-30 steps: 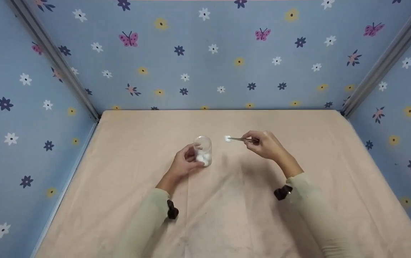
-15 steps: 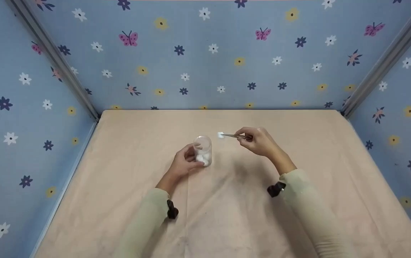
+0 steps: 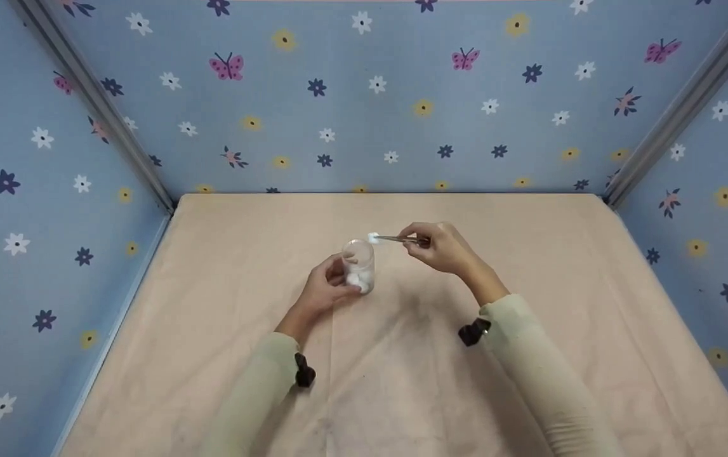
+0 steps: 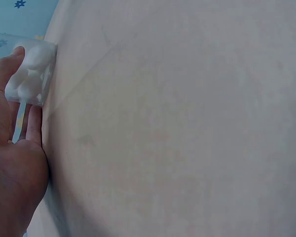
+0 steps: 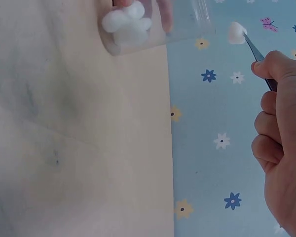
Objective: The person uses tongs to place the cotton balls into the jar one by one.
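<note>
A clear jar stands on the cloth with several white cotton balls in its lower part. My left hand grips the jar from the left, thumb in front and fingers around its side. My right hand pinches a pair of metal tweezers. Between the tweezers' tips is one cotton ball, held just above and to the right of the jar's mouth. In the left wrist view, the thumb lies over the jar wall.
A pale pink cloth with creases covers the table. Blue flowered panels rise at the back and both sides, joined by grey metal posts. A small black camera sits at each wrist.
My right hand has moved left with the tweezers and cotton ball, from clear of the jar to beside its mouth. The left hand and jar have stayed in place.
</note>
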A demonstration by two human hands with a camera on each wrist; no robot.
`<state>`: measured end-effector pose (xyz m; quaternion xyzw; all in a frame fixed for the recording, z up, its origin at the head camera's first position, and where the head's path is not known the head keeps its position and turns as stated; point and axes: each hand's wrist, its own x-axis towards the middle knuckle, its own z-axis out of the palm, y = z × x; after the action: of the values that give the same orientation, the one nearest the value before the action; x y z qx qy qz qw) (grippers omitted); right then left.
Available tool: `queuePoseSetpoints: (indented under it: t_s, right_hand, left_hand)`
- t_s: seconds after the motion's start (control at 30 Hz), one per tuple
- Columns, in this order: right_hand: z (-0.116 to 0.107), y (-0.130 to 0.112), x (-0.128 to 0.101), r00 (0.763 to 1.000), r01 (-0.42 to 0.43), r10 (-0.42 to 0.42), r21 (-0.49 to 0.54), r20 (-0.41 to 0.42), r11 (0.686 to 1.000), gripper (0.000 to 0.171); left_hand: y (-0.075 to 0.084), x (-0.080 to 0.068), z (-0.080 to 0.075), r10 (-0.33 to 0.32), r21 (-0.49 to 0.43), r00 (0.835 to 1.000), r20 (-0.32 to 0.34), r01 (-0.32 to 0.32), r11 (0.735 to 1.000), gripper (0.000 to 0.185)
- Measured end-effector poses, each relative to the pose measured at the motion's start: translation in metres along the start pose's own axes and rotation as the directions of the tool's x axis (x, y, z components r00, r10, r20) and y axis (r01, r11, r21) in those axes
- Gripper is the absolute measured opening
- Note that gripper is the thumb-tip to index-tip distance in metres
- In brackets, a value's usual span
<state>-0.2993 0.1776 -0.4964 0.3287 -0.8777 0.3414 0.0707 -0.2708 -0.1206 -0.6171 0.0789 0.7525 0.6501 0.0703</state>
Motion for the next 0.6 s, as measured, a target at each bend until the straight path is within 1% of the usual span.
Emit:
queuePoseSetpoints:
  t_s: [0.17, 0.4, 0.6]
  right_hand:
    - [0.005, -0.007, 0.006, 1.000, 0.025, -0.025, 0.011, 0.004, 1.000, 0.018]
    - [0.011, -0.012, 0.010, 0.999, 0.050, -0.050, 0.027, 0.000, 0.998, 0.017]
    - [0.014, -0.014, 0.012, 0.998, 0.054, -0.055, 0.021, 0.009, 0.998, 0.019]
  left_hand:
    - [-0.002, 0.001, 0.000, -0.001, 0.013, 1.000, -0.003, 0.001, 1.000, 0.071]
    - [-0.001, 0.000, 0.000, 0.014, -0.009, 1.000, 0.010, -0.014, 1.000, 0.077]
    - [0.000, 0.000, -0.001, 0.018, -0.015, 1.000, 0.007, -0.018, 1.000, 0.076]
